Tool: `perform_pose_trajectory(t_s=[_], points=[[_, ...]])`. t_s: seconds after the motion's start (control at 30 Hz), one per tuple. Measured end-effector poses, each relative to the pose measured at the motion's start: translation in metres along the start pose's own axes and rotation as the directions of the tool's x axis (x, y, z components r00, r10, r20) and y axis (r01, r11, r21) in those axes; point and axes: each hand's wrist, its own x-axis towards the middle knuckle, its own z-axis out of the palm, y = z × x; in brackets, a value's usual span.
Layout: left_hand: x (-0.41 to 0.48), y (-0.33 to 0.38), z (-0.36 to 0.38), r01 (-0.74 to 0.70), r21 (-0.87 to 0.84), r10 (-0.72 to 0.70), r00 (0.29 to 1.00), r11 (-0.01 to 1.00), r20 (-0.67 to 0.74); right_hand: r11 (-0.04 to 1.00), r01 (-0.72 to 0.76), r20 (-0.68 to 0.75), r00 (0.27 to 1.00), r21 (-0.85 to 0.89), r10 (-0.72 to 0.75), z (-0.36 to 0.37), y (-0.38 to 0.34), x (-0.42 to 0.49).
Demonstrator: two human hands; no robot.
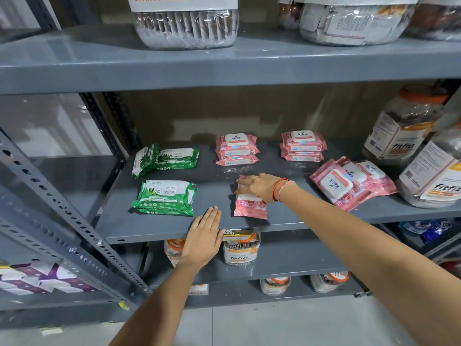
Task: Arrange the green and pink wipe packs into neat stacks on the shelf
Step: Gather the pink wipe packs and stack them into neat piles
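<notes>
On the grey shelf [217, 178] lie green packs: a front pile [166, 198] and a back pair [164, 159], one of them leaning on the other. Two neat pink stacks stand at the back, one in the middle [236, 149], one further right [302, 146]. Several loose pink packs [349, 182] sprawl at the right. My right hand [257, 186] rests flat on a single pink pack [250, 206] near the front edge, fingers spread over its top. My left hand [204, 239] lies flat and empty on the shelf's front lip, beside the green pile.
Large Fitfizz jars [404, 131] crowd the shelf's right end. Clear tubs [185, 23] stand on the shelf above. Smaller jars [240, 250] sit on the shelves below. A perforated grey upright [62, 208] runs diagonally at the left.
</notes>
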Motion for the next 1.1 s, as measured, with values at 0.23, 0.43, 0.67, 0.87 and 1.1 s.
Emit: perform_pose_trajectory(t_s=[0.23, 0.43, 0.67, 0.87, 1.1], points=[[0.005, -0.009, 0.002, -0.05, 0.013, 0.049, 0.998, 0.999, 0.031, 0.993, -0.082, 0.033, 0.996, 0.088, 0.079, -0.003, -0.002, 0.006], [0.003, -0.007, 0.0, -0.041, -0.01, 0.042, 0.999, 0.999, 0.033, 0.956, -0.225, 0.046, 0.974, 0.189, 0.22, -0.002, 0.001, 0.009], [0.003, -0.007, 0.001, -0.021, -0.043, 0.022, 0.999, 0.999, 0.028, 0.875, -0.34, 0.108, 0.94, 0.344, 0.323, -0.006, -0.01, 0.013], [0.004, -0.004, 0.001, -0.021, -0.044, 0.022, 0.999, 0.999, 0.028, 0.845, -0.398, 0.127, 0.917, 0.357, 0.378, -0.004, -0.019, 0.014], [0.008, 0.002, -0.001, -0.013, -0.05, 0.014, 1.0, 0.999, 0.005, 0.702, -0.313, -0.051, 0.894, 0.64, 0.445, 0.011, -0.002, -0.016]])
